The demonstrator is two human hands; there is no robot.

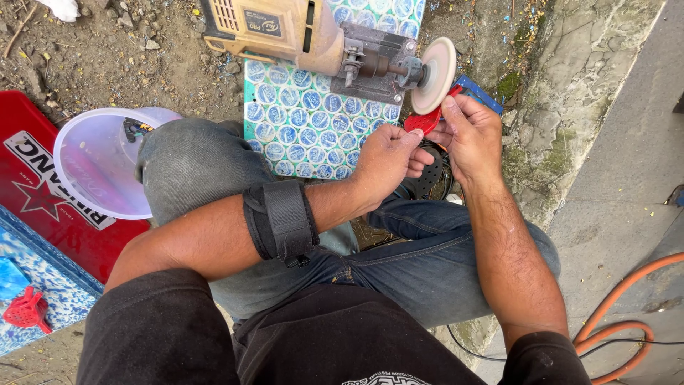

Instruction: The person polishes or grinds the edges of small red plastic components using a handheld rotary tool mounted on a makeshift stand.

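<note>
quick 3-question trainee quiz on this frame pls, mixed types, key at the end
1. True or false: both hands hold the red piece against the buffing wheel.
2. What is strapped round the left forearm?
A. a black brace
B. a yellow glove
C. a metal chain
3. Fill in: the orange hose lies on the person's ____ side.

Key:
1. True: left hand and right hand both pinch it at the wheel's rim.
2. A
3. right

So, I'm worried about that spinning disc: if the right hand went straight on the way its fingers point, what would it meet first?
Most likely the white disc: the right hand already presses the red piece near its edge, though depth is unclear.
</note>
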